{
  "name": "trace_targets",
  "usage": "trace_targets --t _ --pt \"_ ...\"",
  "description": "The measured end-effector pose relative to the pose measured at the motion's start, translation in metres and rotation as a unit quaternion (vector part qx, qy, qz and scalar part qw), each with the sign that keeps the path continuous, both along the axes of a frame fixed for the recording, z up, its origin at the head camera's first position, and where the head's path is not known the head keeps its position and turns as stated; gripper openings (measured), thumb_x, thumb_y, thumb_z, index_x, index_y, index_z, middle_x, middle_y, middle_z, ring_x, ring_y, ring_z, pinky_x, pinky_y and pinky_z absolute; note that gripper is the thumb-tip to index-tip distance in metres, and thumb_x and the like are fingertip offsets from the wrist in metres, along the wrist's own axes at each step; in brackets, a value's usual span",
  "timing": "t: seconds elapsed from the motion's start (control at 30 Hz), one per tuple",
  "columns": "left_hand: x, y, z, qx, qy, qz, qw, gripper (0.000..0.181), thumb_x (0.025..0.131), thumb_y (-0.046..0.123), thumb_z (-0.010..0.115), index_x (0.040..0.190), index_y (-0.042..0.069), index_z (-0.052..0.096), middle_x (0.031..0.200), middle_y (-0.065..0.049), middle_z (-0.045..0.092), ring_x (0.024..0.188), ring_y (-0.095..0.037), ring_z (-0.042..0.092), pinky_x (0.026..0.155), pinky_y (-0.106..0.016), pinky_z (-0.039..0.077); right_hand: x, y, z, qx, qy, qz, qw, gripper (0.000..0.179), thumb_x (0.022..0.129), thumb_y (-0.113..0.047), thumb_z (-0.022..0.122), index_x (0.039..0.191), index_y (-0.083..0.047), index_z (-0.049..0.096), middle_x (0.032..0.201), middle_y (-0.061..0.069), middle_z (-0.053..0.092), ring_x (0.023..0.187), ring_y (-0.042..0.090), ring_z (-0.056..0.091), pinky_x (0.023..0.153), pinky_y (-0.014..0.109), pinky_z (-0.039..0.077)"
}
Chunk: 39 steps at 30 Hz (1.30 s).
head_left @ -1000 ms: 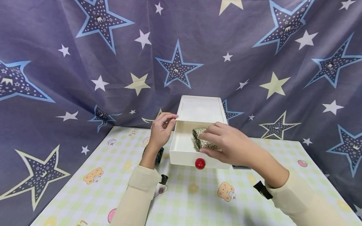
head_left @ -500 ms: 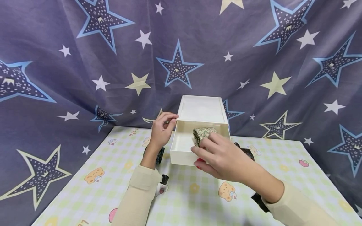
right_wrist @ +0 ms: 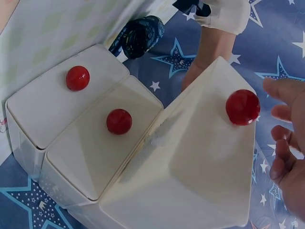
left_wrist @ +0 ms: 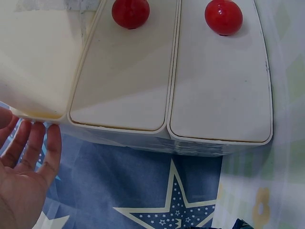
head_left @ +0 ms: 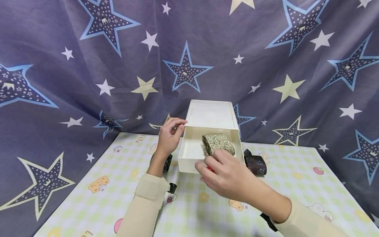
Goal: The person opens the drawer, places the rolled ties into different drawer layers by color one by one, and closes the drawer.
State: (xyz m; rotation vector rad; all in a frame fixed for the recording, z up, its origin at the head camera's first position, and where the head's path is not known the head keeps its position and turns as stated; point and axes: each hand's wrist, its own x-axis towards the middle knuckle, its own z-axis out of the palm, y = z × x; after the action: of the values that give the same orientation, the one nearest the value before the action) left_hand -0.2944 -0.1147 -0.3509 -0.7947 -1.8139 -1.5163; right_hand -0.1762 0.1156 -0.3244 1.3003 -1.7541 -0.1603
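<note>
The top drawer (head_left: 187, 165) of a white cabinet (head_left: 211, 113) is pulled out, and a folded or rolled green-and-cream floral cloth (head_left: 218, 143) lies inside it. My left hand (head_left: 169, 136) rests at the cabinet's upper left edge; in the left wrist view its fingers (left_wrist: 33, 140) reach that edge, loosely extended. My right hand (head_left: 226, 174) is in front of the drawer, fingers bent loosely beside its red knob (right_wrist: 243, 107). The right wrist view shows a gap between that knob and the fingers, which hold nothing.
Two lower drawers with red knobs (right_wrist: 119, 121) are closed. A dark patterned cloth roll (head_left: 256, 164) lies right of the cabinet, and another dark roll (head_left: 167, 163) lies left of it, partly behind my left arm. A starry curtain (head_left: 118, 82) hangs behind the checked tabletop (head_left: 189, 210).
My right hand has withdrawn from the floral cloth, moving down and toward me to the drawer's knob. The cloth stays in the drawer, now uncovered. My left hand keeps its place.
</note>
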Motion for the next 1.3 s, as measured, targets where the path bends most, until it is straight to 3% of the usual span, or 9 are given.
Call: trace_targets --t 0.2,0.3,0.63,1.3 --pt "0.000 0.000 0.001 -0.002 0.006 -0.001 1.0000 0.017 0.097 -0.011 0.059 0.109 -0.016 0.070 0.110 -0.030 0.063 0.093 -0.043 0.066 0.071 -0.014 0.053 -0.002 -0.003 -0.008 -0.009 0.022 -0.002 0.9997 0.015 0.099 -0.018 0.056 0.104 -0.007 0.065 0.087 0.004 0.058 0.072 0.024 0.047 0.063 0.032 0.043" --pt "0.000 0.000 0.000 -0.003 0.006 -0.001 1.0000 0.017 0.097 -0.010 0.059 0.110 -0.016 0.070 0.111 -0.029 0.063 0.094 -0.043 0.066 0.072 -0.014 0.054 -0.002 -0.004 -0.012 -0.007 0.028 -0.010 0.9995 0.018 0.104 -0.012 0.046 0.102 -0.009 0.064 0.090 0.004 0.059 0.072 0.024 0.047 0.062 0.032 0.042" --pt "0.000 0.000 0.000 -0.004 0.005 0.000 1.0000 0.018 0.097 -0.011 0.059 0.110 -0.015 0.070 0.111 -0.029 0.063 0.095 -0.042 0.066 0.072 -0.014 0.054 -0.002 -0.005 -0.023 0.025 0.033 -0.045 0.9981 0.021 0.102 -0.004 0.044 0.103 -0.011 0.064 0.095 0.005 0.059 0.076 0.023 0.049 0.064 0.030 0.041" --pt "0.000 0.000 -0.001 -0.003 0.002 -0.001 1.0000 0.018 0.097 -0.011 0.058 0.110 -0.016 0.070 0.111 -0.029 0.063 0.095 -0.039 0.065 0.072 -0.016 0.054 0.000 -0.005 -0.037 0.011 0.021 -0.061 0.9979 0.034 0.102 0.005 0.035 0.093 -0.008 0.065 0.100 0.008 0.060 0.086 0.024 0.056 0.074 0.031 0.051"
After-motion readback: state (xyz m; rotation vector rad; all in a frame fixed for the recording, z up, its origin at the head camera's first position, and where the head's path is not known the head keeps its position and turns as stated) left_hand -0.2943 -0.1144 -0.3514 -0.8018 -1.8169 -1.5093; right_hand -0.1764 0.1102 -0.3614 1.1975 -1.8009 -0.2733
